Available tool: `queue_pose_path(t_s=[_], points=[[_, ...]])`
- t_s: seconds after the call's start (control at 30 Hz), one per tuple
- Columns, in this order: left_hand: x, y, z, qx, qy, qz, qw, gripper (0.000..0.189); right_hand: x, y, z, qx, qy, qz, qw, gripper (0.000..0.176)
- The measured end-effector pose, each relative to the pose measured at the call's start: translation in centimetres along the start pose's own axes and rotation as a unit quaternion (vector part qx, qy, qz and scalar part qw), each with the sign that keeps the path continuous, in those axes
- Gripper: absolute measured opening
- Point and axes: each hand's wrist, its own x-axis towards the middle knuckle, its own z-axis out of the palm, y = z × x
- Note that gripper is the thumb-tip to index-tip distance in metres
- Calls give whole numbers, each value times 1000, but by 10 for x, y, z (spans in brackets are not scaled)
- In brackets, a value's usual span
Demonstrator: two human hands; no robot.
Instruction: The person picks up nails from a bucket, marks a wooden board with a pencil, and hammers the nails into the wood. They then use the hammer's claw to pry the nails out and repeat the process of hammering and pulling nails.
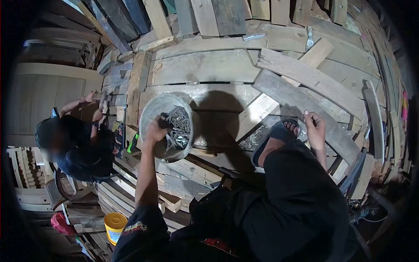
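Observation:
A pale round bucket (146, 109) stands on the planks in front of me, with a heap of grey nails (178, 126) inside. My left hand (156, 132) reaches over its near side into it, fingers curled around something dark beside the nails; what it is I cannot make out. My right hand (315, 126) is raised beside my sandalled foot (281, 133), close to a long grey board (305, 105). Its fingers are closed in a pinch; anything between them is too small to name.
A person (78, 144) in dark clothes crouches at the left, hands near a piece of wood. Crossed boards (312, 81) lie at the right. More planks (218, 17) line the far edge. A yellow bucket (115, 225) stands at lower left, and a green-handled tool (132, 143) lies beside the nail bucket.

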Motion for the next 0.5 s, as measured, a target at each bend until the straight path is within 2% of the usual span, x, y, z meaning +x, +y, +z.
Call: queue_pose_path(t_s=[0.03, 0.07, 0.17, 0.2, 0.3, 0.33, 0.43, 0.47, 0.5], points=[[-1, 11, -2, -19, -1, 7, 1000, 50, -1, -2, 2, -12, 2, -24, 1000, 35], [-4, 21, -6, -31, 1, -23, 999, 47, -5, -7, 2, -10, 1, 16, 1000, 34], [-9, 48, -10, -51, 30, -2, 998, 43, -4, -1, 2, 5, -9, 17, 1000, 34], [-1, 24, 6, -125, 71, 64, 988, 36, -4, -2, 3, -21, -6, -1, 1000, 36], [6, 28, 2, -216, 109, 58, 968, 33, -2, 6, 6, -2, -28, -15, 999, 36], [14, 26, 6, -295, 121, 68, 945, 29, -1, 4, 8, -18, -23, -19, 999, 36], [11, 39, -6, -285, 75, 0, 955, 29, -3, -4, 11, -26, -30, 16, 999, 34], [21, 22, 8, -330, 61, 14, 942, 28, -4, -5, 13, -13, -22, 26, 999, 31], [21, 25, 5, -252, 43, 41, 966, 28, -6, -8, 14, -8, -25, 48, 998, 29]])
